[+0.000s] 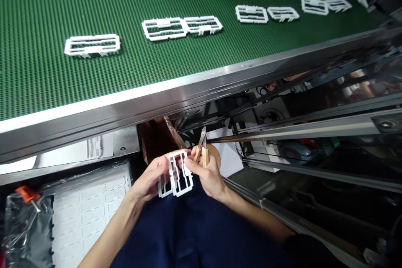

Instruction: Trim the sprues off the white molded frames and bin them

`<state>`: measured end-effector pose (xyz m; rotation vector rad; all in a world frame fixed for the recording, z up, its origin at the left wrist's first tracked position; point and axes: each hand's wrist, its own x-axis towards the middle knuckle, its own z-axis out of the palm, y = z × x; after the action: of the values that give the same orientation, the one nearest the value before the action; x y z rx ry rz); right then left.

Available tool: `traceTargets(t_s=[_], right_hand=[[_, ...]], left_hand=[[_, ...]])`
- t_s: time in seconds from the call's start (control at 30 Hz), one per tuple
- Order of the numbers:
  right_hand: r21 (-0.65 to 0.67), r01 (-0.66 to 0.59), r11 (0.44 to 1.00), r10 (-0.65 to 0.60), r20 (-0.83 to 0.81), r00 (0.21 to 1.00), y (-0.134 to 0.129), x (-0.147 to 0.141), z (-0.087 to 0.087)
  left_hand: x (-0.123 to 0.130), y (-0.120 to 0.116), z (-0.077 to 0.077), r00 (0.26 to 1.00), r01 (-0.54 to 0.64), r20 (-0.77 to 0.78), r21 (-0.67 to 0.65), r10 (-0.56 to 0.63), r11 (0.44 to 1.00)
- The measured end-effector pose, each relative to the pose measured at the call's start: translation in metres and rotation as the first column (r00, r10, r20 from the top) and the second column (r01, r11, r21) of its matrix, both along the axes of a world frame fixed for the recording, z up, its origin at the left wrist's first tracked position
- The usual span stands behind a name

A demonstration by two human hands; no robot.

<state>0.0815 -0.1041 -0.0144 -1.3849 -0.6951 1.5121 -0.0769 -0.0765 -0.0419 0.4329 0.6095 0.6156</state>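
A: What's nearest, right at the fingers?

B: A white plastic frame point(176, 173). The fingers point(163, 164) of the left hand point(146, 180) lie pressed together along its left side, and the fingers point(190, 162) of the right hand point(207, 176) pinch its right side. That same hand also clasps wood-handled side cutters point(201, 155).

A: How will it handle?

B: I'd judge it light and stiff, though the thin bars may snap (those little tabs look fragile), so take it by the outer rail.

A: And beyond the fingertips?

B: Past them sits brown paper point(157, 140), then a stainless rail point(125, 96). Farther on, more frames point(91, 45) lie on a green conveyor belt point(40, 50).
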Motion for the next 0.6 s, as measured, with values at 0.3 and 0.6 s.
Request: traceTargets(t_s=[0.3,0.6], right_hand=[[0.061,-0.507,0.86,0.315,0.719,0.62,0.023,0.024,0.035],[-0.193,-0.845,0.499,0.24,0.967,-0.079,0.052,0.055,0.055]], left_hand=[[-0.004,-0.008,0.0,0.959,-0.206,0.145,-0.226,0.242,0.952],[-0.004,-0.013,0.009,0.985,-0.167,-0.056,-0.111,0.161,0.98]])
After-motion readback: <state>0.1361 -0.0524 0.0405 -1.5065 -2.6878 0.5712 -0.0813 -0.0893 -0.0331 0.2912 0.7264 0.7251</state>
